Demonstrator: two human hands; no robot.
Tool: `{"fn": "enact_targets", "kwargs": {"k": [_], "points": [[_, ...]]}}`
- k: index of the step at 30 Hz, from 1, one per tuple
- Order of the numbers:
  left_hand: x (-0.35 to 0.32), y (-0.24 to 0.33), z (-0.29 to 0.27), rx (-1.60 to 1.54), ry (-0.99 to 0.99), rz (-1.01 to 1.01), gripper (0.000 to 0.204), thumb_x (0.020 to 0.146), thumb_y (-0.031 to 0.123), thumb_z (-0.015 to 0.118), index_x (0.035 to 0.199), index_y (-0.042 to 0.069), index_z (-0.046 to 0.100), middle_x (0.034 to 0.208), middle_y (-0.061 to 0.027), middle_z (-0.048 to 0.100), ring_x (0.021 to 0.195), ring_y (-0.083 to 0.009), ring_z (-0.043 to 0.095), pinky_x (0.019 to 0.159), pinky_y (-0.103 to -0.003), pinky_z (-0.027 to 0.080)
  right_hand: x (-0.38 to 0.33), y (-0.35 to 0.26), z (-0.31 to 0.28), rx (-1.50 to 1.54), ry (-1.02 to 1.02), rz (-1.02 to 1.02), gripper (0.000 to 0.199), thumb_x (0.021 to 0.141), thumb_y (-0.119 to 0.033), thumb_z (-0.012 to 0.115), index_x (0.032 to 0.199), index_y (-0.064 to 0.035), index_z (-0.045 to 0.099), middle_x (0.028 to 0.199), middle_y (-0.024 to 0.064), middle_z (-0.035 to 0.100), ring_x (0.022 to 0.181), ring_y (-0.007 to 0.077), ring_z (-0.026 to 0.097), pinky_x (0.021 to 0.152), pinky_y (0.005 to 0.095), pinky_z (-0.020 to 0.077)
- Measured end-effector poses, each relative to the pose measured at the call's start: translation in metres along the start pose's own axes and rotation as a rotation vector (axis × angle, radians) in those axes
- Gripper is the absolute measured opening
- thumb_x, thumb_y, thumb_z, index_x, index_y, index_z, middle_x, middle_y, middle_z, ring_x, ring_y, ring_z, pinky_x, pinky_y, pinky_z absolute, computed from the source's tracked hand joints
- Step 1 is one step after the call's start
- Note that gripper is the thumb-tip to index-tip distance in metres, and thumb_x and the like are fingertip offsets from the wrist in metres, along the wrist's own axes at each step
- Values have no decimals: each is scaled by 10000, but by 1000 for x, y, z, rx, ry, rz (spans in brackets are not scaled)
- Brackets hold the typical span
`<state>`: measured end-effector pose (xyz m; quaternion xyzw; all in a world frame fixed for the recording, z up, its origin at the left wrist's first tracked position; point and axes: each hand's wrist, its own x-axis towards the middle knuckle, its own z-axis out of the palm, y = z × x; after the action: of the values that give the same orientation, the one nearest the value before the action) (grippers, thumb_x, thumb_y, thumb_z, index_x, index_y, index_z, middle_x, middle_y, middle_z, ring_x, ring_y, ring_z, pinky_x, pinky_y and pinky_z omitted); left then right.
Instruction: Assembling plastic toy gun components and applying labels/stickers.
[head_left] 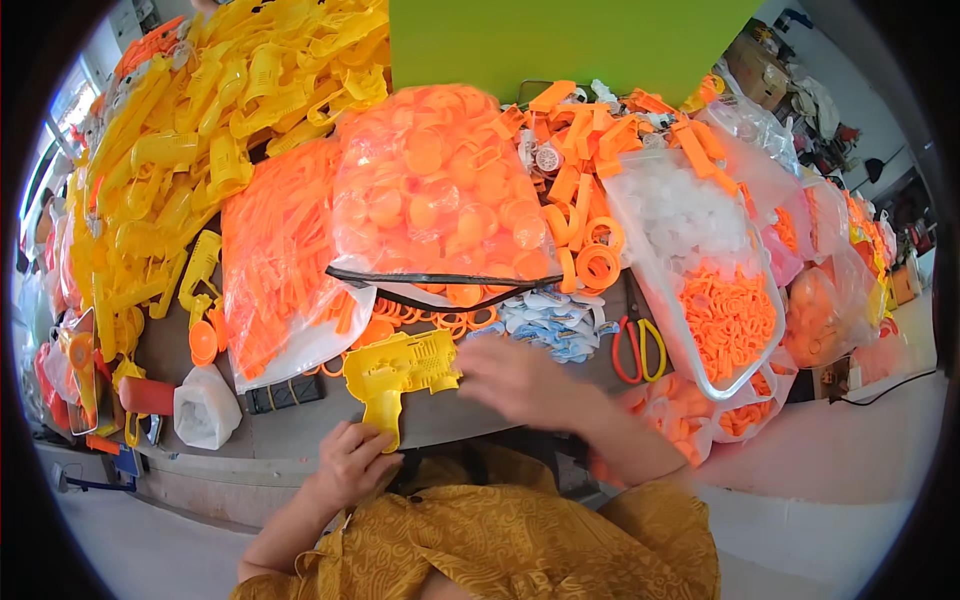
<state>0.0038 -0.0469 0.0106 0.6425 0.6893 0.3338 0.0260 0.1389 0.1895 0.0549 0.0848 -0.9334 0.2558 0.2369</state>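
Note:
A yellow plastic toy gun half-shell (pixel 400 372) lies at the table's near edge, its hollow ribbed inside facing up. My left hand (pixel 350 460) grips it by the lower end of its handle, fingers closed. By the shell's right end is my right hand (pixel 515 382), smeared by motion. Its fingertips come close to the shell, and I cannot tell whether they touch it or hold anything. Just beyond the right hand lies a heap of small blue and white pieces (pixel 550 322). Orange rings (pixel 460 322) lie partly hidden behind the shell.
A clear bag of orange caps (pixel 440 190) stands behind, beside a bag of long orange parts (pixel 285 240). Yellow shells (pixel 190 150) pile up at left. Scissors (pixel 640 348) and a tub of small orange pieces (pixel 730 310) are at right. A green panel (pixel 570 40) rises behind.

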Motion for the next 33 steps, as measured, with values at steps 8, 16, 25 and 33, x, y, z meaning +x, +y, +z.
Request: {"fn": "enact_targets", "kwargs": {"k": [8, 16, 25, 33], "points": [[-6, 7, -14, -5, 182, -165, 346, 677, 216, 695, 943, 23, 588, 1016, -153, 514, 727, -213, 473, 608, -296, 406, 30, 189, -168, -661, 432, 710, 220, 784, -160, 528, 962, -39, 575, 903, 116, 600, 779, 244, 571, 719, 333, 445], [-8, 11, -18, -41, 295, -322, 257, 698, 103, 660, 925, 9, 585, 1027, -158, 505, 795, -231, 501, 676, -302, 420, 111, 184, -103, -590, 12, 364, 326, 717, -53, 504, 1036, -80, 561, 1032, 124, 544, 992, 300, 482, 810, 382, 421], [-12, 8, -24, 1, 405, -298, 215, 681, 15, 645, 888, -4, 585, 953, -153, 531, 773, -225, 530, 605, -269, 444, 144, 212, -85, -473, 129, 490, 286, 732, -33, 481, 1010, -55, 547, 1031, 176, 530, 910, 324, 537, 752, 372, 455], [11, 9, -41, 39, 458, -210, 194, 678, -10, 633, 865, -20, 580, 891, -138, 556, 723, -184, 537, 607, -241, 432, 188, 175, -191, 443, 852, 423, 227, 750, -21, 558, 964, 45, 520, 858, 125, 556, 613, 184, 594, 530, 254, 499]]}}
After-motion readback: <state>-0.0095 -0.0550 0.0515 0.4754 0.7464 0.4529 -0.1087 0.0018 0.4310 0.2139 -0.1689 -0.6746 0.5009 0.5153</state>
